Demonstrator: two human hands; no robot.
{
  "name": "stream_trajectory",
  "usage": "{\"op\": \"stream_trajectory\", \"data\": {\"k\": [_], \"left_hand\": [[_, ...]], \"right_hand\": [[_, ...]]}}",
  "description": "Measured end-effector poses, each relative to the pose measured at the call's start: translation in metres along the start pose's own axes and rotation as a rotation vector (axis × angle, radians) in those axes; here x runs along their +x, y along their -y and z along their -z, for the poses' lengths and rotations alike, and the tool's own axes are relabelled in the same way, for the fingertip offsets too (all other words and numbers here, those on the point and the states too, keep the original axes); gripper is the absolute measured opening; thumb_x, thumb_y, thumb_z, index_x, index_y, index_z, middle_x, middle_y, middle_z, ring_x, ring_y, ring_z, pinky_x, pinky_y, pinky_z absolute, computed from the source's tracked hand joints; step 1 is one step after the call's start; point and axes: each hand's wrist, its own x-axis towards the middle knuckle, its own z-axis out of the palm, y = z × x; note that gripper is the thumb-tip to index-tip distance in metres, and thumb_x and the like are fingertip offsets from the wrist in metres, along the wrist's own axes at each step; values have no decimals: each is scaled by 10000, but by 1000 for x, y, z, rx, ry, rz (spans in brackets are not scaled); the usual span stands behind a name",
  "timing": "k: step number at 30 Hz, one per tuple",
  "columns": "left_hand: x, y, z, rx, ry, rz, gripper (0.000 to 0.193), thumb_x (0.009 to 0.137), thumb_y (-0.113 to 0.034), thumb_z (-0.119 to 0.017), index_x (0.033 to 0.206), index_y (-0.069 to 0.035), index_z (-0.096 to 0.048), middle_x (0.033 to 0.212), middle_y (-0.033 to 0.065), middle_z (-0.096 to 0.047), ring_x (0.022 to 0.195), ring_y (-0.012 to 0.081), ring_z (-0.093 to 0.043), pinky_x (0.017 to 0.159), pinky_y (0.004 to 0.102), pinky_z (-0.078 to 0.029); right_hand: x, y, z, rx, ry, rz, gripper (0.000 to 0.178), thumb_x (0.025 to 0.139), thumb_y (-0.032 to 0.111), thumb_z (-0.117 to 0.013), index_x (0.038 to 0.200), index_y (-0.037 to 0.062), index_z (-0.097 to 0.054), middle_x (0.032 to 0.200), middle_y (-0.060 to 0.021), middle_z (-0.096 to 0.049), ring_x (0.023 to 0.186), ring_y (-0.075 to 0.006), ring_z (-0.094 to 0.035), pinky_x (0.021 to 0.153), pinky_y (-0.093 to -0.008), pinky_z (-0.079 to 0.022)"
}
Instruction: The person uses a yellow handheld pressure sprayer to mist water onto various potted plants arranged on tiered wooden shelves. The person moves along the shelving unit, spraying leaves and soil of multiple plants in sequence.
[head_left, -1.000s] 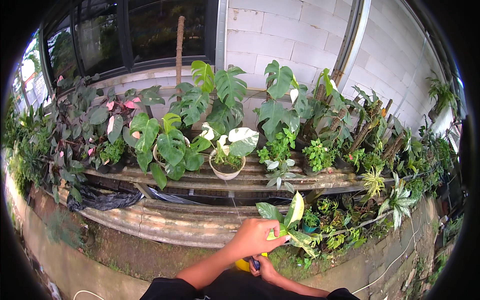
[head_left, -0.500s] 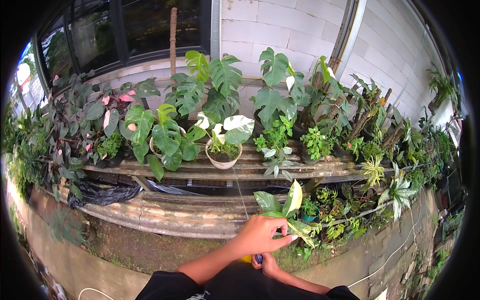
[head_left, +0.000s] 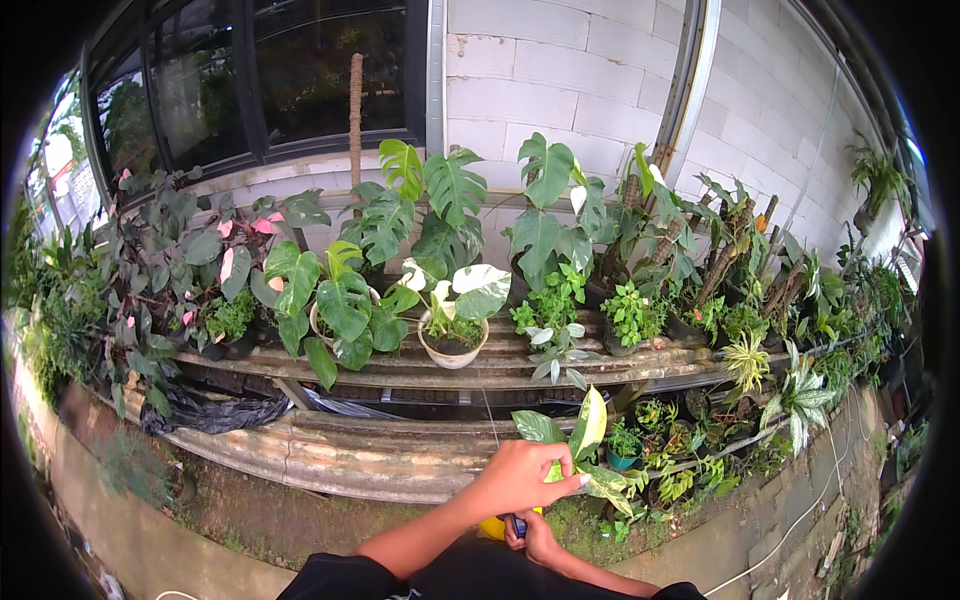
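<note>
The left hand [head_left: 520, 478] is pinching a variegated plant [head_left: 588, 425] in front of the bench [head_left: 395, 376].
Its grip is seemingly closing thumb against fingers on the foliage; the right hand [head_left: 541, 541] is gripping a dark blue handle [head_left: 519, 526] beside a yellow object [head_left: 492, 527]. Handling is apparently under way; nothing is showing what is finished or left.

Left hand [head_left: 515, 478] pinches 1 variegated leaf [head_left: 608, 485]; right hand [head_left: 540, 541] grips a dark handle [head_left: 519, 526].
</note>
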Motion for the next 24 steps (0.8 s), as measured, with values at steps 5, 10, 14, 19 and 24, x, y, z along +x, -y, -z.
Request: {"op": "stream_trajectory", "data": {"k": [5,10,14,19,24], "left_hand": [[6,10,7,-22,27,34,315,839,-418,-787,795,-124,-681,493,13,-489,433,120,-486,448,292,-354],[10,22,20,-20,50,43,337,846,-445,-768,782,-129,-667,490,18,-490,425,165,-501,455,324,-377],[9,37,32,-19,35,42,295,839,-398,-790,785,-131,-677,472,-2,-462,414,111,-442,442,288,-332],[4,31,60,187,-13,-30,272,844,-439,-759,836,-170,-720,570,-21,-598,493,157,-592,460,320,-424],[-3,95,48,452,-125,-231,301,876,-471,-693,928,-180,-755,856,9,-743,702,201,-714,607,328,-554]], "right_hand": [[13,-2,-7,-30,-7,-26,526,1001,452,-359,646,76,-456,486,-20,-342,421,-134,-263,444,-286,-206],[37,-12,-13,-1,-18,-11,531,999,449,-378,624,80,-454,478,-18,-347,413,-132,-265,437,-292,-209],[54,-10,-31,-43,-37,111,540,1003,433,-415,585,93,-454,486,-11,-370,421,-126,-309,442,-287,-229],[63,-11,-51,-26,-6,194,472,991,371,-443,645,57,-504,501,-36,-431,413,-129,-361,436,-279,-264],[64,15,-78,-53,-101,68,457,1000,357,-444,656,64,-513,521,-21,-433,421,-116,-360,436,-269,-262]]}}
